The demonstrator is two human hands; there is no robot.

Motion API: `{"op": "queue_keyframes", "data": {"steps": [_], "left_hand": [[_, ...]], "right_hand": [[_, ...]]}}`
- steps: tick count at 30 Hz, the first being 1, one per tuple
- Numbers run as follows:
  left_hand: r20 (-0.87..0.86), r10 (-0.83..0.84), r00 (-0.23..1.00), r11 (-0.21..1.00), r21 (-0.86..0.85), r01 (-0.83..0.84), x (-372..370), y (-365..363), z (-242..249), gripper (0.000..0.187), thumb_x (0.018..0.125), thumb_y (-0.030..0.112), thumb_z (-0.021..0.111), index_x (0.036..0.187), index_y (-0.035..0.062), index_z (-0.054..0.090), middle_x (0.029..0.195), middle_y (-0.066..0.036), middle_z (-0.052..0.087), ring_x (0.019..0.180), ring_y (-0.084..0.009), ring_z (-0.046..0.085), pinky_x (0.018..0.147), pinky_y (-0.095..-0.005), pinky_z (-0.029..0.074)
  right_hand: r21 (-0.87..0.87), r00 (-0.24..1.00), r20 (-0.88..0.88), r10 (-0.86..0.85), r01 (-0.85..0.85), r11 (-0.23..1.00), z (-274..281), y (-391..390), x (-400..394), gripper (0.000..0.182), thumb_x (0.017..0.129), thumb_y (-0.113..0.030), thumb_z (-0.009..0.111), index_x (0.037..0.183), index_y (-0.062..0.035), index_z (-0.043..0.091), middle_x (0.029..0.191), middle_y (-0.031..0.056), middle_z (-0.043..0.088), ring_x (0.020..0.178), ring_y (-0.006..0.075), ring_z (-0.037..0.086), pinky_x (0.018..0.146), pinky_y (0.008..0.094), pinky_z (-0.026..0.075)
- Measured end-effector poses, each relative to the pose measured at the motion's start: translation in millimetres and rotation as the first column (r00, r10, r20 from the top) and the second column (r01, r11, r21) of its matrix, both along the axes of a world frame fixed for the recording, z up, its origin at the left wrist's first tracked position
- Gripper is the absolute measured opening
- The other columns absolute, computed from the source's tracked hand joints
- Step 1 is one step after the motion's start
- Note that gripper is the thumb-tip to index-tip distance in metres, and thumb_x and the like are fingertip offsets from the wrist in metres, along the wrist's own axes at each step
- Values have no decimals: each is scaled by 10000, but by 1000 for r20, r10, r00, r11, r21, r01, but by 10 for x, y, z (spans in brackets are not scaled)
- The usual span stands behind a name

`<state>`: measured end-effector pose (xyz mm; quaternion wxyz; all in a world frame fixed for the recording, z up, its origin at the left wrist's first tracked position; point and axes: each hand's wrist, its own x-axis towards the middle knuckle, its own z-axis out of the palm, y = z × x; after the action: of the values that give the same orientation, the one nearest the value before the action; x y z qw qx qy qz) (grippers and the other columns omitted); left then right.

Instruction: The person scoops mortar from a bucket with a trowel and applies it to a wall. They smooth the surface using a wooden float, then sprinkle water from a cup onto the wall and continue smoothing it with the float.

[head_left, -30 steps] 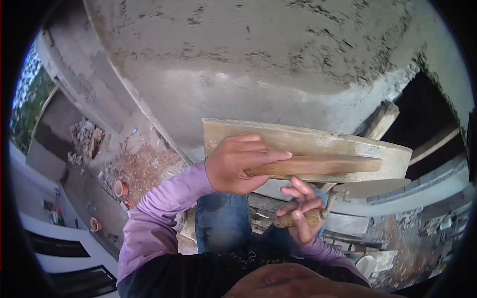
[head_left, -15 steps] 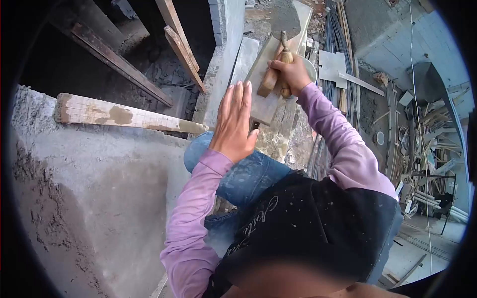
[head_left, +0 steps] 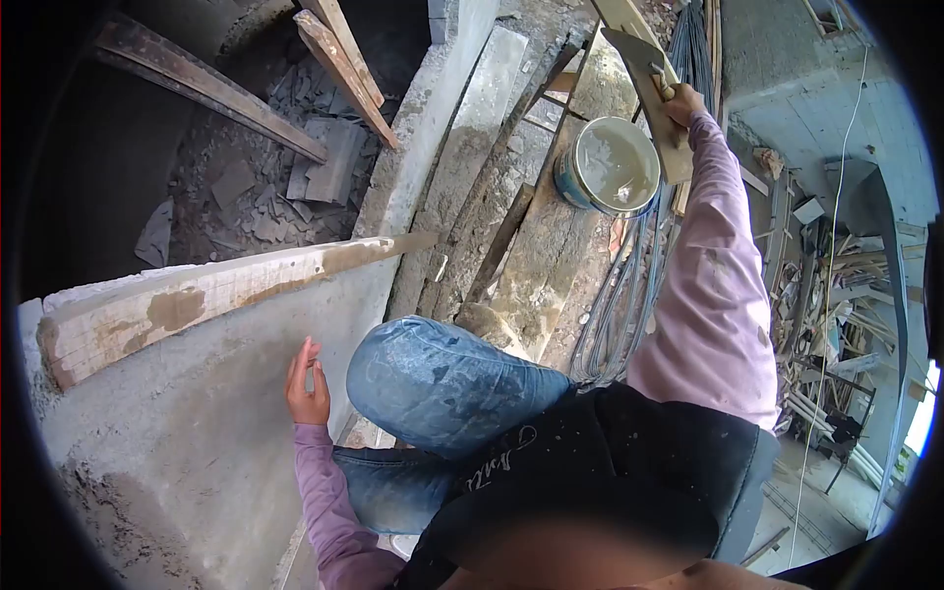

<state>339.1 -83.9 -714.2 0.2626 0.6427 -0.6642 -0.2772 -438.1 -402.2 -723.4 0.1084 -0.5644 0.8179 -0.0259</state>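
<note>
At the upper right my right hand is closed round the handles of a trowel and a long flat float, held together with the float's lower end beside the bucket. The round bucket holds cloudy grey liquid and stands on the planks. On the left my left hand is raised in front of the plastered wall, fingers up and apart, holding nothing. Above it, a long wooden board with wet patches lies along the top edge of the wall.
Rough planks run beside a narrow concrete wall. Slanted timbers stand over a dark pit with rubble. Long steel rods lie right of the planks. A white cord hangs on the right, before piled scrap wood.
My right hand has moved up and right with the trowel and float. My left hand has dropped down and left, away from the float. The bucket is now in full view.
</note>
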Motion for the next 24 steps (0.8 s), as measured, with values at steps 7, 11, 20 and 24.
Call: {"op": "queue_keyframes", "data": {"steps": [7, 11, 20, 24], "left_hand": [[77, 28, 997, 965, 257, -47, 129, 262, -356, 494, 882, -74, 567, 1343, 102, 593, 1001, -105, 708, 833, -214, 685, 717, -324, 566], [154, -96, 983, 925, 378, 31, 83, 308, -307, 481, 886, -66, 573, 1331, 114, 600, 1021, -103, 703, 840, -215, 689, 721, -324, 573], [102, -135, 986, 904, 420, 80, -89, 190, -232, 446, 909, -19, 580, 1333, 119, 598, 1039, -99, 699, 861, -221, 692, 739, -338, 574], [136, -166, 977, 911, 401, 99, -107, 164, -167, 452, 900, -20, 581, 1331, 117, 598, 1056, -106, 697, 877, -232, 687, 778, -343, 560]], "right_hand": [[38, 965, 212, -156, 151, 988, -783, -477, 240, 482, 700, -281, 746, 1073, 21, 695, 900, 195, 725, 821, 272, 716, 771, 390, 550], [119, 983, 143, -111, 95, 988, -1245, -536, 37, 505, 709, -344, 730, 1060, 18, 699, 961, 231, 718, 906, 331, 710, 819, 404, 547], [-155, 996, 68, 55, -44, 987, -1279, -493, -373, 500, 740, -403, 767, 1027, 0, 691, 931, 238, 702, 879, 387, 683, 778, 446, 518], [-248, 938, -43, 345, -345, 905, 58, 244, 359, 468, 808, -433, 759, 899, 7, 626, 726, 198, 619, 662, 316, 627, 656, 441, 481]]}}
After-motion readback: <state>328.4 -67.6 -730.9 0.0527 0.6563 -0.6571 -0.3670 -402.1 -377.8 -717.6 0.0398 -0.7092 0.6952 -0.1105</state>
